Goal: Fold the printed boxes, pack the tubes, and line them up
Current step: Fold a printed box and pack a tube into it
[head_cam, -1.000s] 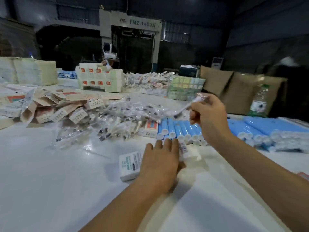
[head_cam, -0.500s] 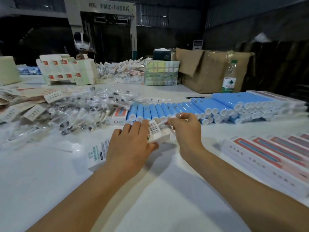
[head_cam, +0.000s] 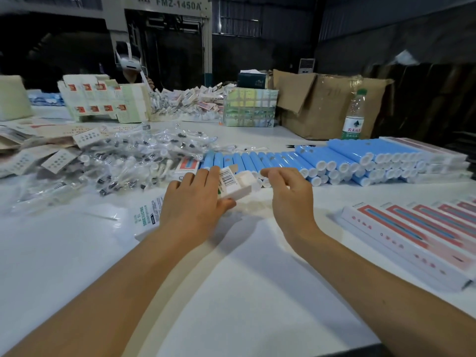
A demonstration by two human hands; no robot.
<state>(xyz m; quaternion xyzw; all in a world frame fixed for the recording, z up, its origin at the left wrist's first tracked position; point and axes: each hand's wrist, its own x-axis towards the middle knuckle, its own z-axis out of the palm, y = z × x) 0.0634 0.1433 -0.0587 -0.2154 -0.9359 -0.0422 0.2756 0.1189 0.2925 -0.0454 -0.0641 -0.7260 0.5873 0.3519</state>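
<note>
My left hand (head_cam: 194,202) grips a long white printed box (head_cam: 233,185) lying on the white table (head_cam: 231,292), fingers over its top and thumb at its near side. The box's open end with a barcode flap points away from me. My right hand (head_cam: 288,194) hovers just right of that open end, fingers loosely curled and holding nothing I can make out. Several blue tubes with white caps (head_cam: 322,158) lie in a row and a stack just beyond. Finished pink and white boxes (head_cam: 417,233) lie lined up at the right.
A heap of small clear-bagged applicators (head_cam: 123,161) lies at the left, with flat box blanks (head_cam: 103,101) behind. A cardboard carton (head_cam: 327,104) and a water bottle (head_cam: 354,117) stand at the back right. A person sits across the table.
My right hand came down from holding a bagged applicator in the air to the box's open end; it no longer shows the applicator. My view has swung right, revealing the lined-up boxes.
</note>
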